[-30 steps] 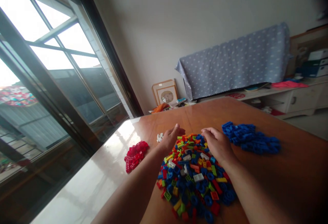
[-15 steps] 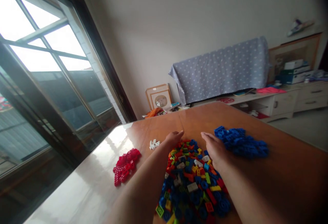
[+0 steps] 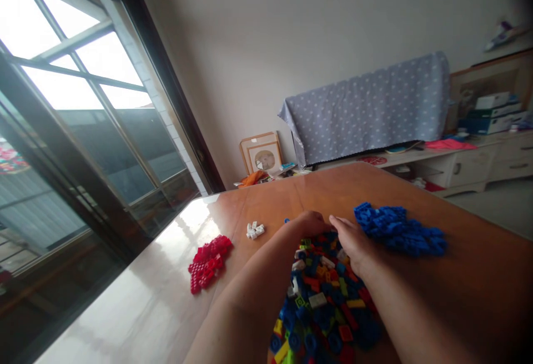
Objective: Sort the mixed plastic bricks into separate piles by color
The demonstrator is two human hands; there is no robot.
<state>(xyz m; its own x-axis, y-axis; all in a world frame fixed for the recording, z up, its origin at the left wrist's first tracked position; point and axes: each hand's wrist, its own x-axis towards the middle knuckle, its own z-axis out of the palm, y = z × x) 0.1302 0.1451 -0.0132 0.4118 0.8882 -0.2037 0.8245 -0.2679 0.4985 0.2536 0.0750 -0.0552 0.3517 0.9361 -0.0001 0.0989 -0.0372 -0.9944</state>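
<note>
I see the left hand point(image 3: 313, 223) and right hand point(image 3: 351, 242) close together at the mixed brick pile's point(image 3: 318, 300) far end, between red bricks point(image 3: 210, 263) and blue bricks point(image 3: 400, 232); whether either grips anything, I can't tell

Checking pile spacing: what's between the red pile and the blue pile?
Head view, roughly rightward from red pile: white pieces, a small blue piece, left hand, mixed-colour pile, right hand, then blue pile.
</note>
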